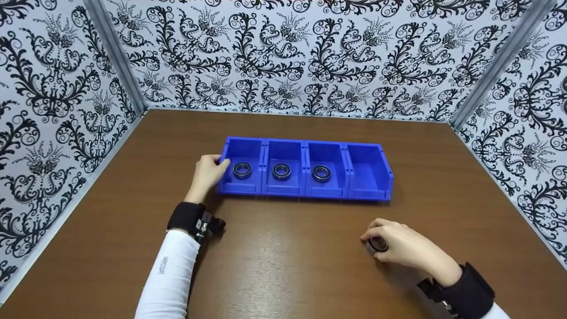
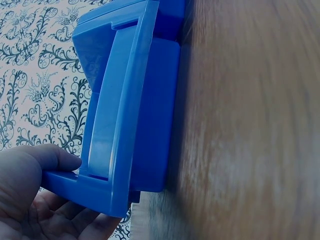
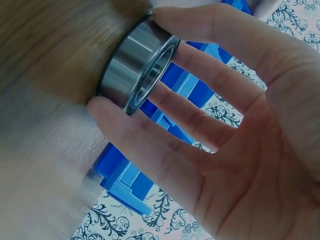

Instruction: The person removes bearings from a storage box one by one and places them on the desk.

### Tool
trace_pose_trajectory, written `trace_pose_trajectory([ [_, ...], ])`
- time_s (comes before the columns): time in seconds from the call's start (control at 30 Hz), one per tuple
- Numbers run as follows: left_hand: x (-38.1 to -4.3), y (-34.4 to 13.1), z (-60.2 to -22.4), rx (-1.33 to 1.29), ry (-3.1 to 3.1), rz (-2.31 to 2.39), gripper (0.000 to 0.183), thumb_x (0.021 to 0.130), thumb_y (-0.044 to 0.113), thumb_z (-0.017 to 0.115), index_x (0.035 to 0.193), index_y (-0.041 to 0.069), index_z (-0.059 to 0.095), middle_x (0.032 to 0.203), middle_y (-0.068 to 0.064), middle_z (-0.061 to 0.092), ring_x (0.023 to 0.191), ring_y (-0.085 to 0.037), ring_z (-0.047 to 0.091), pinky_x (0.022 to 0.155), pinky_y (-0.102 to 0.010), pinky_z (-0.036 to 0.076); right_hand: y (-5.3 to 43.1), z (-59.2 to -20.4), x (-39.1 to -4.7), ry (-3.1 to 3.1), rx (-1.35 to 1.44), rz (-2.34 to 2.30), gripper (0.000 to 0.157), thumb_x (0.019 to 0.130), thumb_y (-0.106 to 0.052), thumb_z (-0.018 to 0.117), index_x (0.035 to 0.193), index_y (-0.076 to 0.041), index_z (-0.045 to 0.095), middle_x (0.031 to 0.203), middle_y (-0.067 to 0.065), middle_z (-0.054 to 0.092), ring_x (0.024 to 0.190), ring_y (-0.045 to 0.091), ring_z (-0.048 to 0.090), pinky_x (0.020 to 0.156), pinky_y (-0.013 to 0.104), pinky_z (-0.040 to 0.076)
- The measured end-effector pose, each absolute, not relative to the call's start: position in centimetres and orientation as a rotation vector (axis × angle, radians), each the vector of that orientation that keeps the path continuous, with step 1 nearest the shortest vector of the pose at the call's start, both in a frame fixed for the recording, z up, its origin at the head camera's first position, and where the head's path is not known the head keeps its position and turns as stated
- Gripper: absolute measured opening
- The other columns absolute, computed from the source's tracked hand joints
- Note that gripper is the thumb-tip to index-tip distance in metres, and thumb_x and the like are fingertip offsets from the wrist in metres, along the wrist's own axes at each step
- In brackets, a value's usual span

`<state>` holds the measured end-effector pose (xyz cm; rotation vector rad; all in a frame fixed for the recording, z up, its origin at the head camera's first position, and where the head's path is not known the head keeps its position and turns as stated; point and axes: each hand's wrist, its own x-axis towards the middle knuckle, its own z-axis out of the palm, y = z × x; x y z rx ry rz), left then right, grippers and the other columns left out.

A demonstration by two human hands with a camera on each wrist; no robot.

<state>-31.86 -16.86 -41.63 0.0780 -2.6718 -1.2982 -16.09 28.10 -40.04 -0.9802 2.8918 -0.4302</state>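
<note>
A blue bin row [image 1: 283, 195] with several compartments stands on the brown table. My left hand [image 1: 209, 172] grips its left side wall, thumb over the rim and fingers outside, as the left wrist view also shows. One ball bearing [image 1: 242, 170] lies flat in the leftmost compartment, another bearing [image 1: 281, 172] in the second, and a third bearing [image 1: 321, 173] in the third. Right of the bins and nearer me, my right hand [image 1: 401, 243] pinches a steel bearing [image 3: 132, 62] by its outer rim between thumb and fingers. That bearing is tilted on edge, at or just above the tabletop.
The rightmost compartment [image 1: 367, 175] shows only its blue floor. Patterned white panels [image 1: 274, 57] enclose the table [image 1: 274, 261] at the back and both sides, with grey posts [image 1: 117, 57] at the corners. Each wrist wears a black strap [image 1: 186, 217] with a small camera.
</note>
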Motion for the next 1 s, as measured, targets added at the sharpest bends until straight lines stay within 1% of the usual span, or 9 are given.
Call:
trace_pose_trajectory([
  [0.13, -31.8, -16.8, -41.6, 0.081, -2.671, -1.302, 0.036, 0.095, 0.020, 0.056, 0.119, 0.000, 0.075, 0.104, -0.018, 0.071, 0.092, -0.025, 0.060, 0.078, -0.029, 0.046, 28.1, -40.0, -16.0, 2.900, -0.988, -0.428, 0.037, 0.071, -0.006, 0.083, 0.107, -0.014, 0.077, 0.105, 0.002, 0.070, 0.091, 0.020, 0.068, 0.073, 0.031, 0.053],
  [0.33, -31.9, -16.9, -41.7, 0.077, -2.660, -1.313, 0.031, 0.095, 0.020, 0.057, 0.110, 0.000, 0.076, 0.091, -0.011, 0.068, 0.084, -0.023, 0.059, 0.070, -0.024, 0.042, 28.1, -39.8, -15.9, 2.913, -0.974, -0.419, 0.038, 0.072, -0.006, 0.082, 0.108, -0.013, 0.077, 0.106, 0.002, 0.070, 0.091, 0.019, 0.068, 0.073, 0.032, 0.054],
  [0.53, -31.8, -16.9, -41.7, 0.064, -2.661, -1.292, 0.029, 0.095, 0.020, 0.057, 0.105, 0.001, 0.077, 0.083, -0.006, 0.064, 0.083, -0.023, 0.056, 0.070, -0.025, 0.040, 28.1, -39.2, -15.8, 2.945, -0.998, -0.411, 0.035, 0.075, -0.007, 0.081, 0.108, -0.016, 0.076, 0.108, 0.000, 0.070, 0.095, 0.021, 0.069, 0.076, 0.035, 0.056],
  [0.7, -31.9, -16.9, -41.7, 0.067, -2.658, -1.288, 0.026, 0.094, 0.020, 0.057, 0.097, 0.001, 0.075, 0.078, -0.003, 0.060, 0.081, -0.022, 0.054, 0.069, -0.026, 0.039, 28.0, -38.7, -15.7, 2.967, -0.997, -0.403, 0.033, 0.077, -0.008, 0.081, 0.108, -0.018, 0.076, 0.110, 0.000, 0.070, 0.098, 0.023, 0.070, 0.079, 0.037, 0.057],
  [0.9, -31.9, -17.0, -41.8, 0.062, -2.662, -1.288, 0.027, 0.094, 0.020, 0.057, 0.099, 0.001, 0.076, 0.078, -0.003, 0.060, 0.081, -0.022, 0.054, 0.068, -0.026, 0.039, 27.8, -38.2, -15.7, 3.000, -0.984, -0.405, 0.033, 0.080, -0.009, 0.080, 0.113, -0.014, 0.076, 0.112, 0.001, 0.070, 0.099, 0.024, 0.070, 0.080, 0.039, 0.058],
  [1.0, -31.9, -16.9, -41.8, 0.062, -2.661, -1.292, 0.026, 0.095, 0.020, 0.057, 0.098, 0.001, 0.075, 0.078, -0.003, 0.059, 0.080, -0.021, 0.054, 0.068, -0.026, 0.039, 27.7, -37.9, -15.8, 3.011, -0.986, -0.419, 0.033, 0.082, -0.008, 0.078, 0.115, -0.012, 0.075, 0.113, 0.002, 0.070, 0.099, 0.024, 0.069, 0.079, 0.038, 0.056],
])
